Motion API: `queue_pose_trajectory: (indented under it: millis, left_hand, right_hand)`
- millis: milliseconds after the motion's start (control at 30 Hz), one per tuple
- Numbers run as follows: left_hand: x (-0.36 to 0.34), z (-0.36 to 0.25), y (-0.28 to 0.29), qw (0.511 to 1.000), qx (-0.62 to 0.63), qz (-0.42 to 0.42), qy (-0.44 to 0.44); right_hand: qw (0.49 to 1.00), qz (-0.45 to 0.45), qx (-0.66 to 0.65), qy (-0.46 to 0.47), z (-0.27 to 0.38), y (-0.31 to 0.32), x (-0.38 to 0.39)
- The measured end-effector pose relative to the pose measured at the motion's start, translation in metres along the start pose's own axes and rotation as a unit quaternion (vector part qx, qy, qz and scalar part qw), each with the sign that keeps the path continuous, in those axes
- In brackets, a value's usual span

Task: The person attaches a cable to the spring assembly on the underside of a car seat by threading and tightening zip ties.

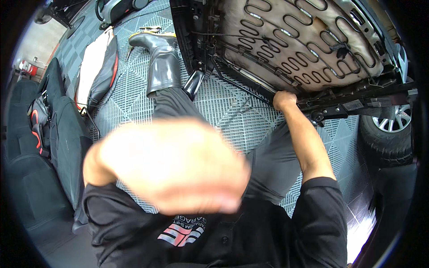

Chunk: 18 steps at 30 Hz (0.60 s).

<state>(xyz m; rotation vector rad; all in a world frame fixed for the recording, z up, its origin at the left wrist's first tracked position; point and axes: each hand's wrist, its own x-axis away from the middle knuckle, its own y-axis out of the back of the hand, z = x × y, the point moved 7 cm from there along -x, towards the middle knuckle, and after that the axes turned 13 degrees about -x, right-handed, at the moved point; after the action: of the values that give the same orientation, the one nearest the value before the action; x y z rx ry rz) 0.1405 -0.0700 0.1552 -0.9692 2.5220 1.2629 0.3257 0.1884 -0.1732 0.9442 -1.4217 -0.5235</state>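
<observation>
We find the seat (308, 42) tilted ahead on our right, underside exposed, above the grated floor (223, 100). Our right hand (285, 101) grips its lower edge; our left hand (174, 165) is blurred, finger state indeterminable.

"How is the car seat (290, 53) lying?"

"Tipped up at the front right, its underside facing the viewer."

"What shows there?"

"Dark serpentine springs (314, 52) looping in rows over beige padding (308, 35), with pale clips on some of the wires."

"Is the padding clean?"

"No, there's a brown patch among the springs."

"And the frame (353, 96)?"

"Dark, with a long rail along the near edge."
</observation>
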Motion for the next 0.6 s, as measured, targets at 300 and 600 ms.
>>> queue_pose_trajectory:
  millis: [300,600]
  left_hand:
    - [0.109,0.023,-0.098,0.954,0.200,0.111,0.192]
    - [0.075,0.266,-0.050,0.882,-0.091,-0.148,0.439]
  right_hand:
    - [0.976,-0.108,-0.166,-0.091,-0.019,-0.013,-0.026]
    - [0.930,-0.199,-0.299,-0.076,-0.020,0.011,0.001]
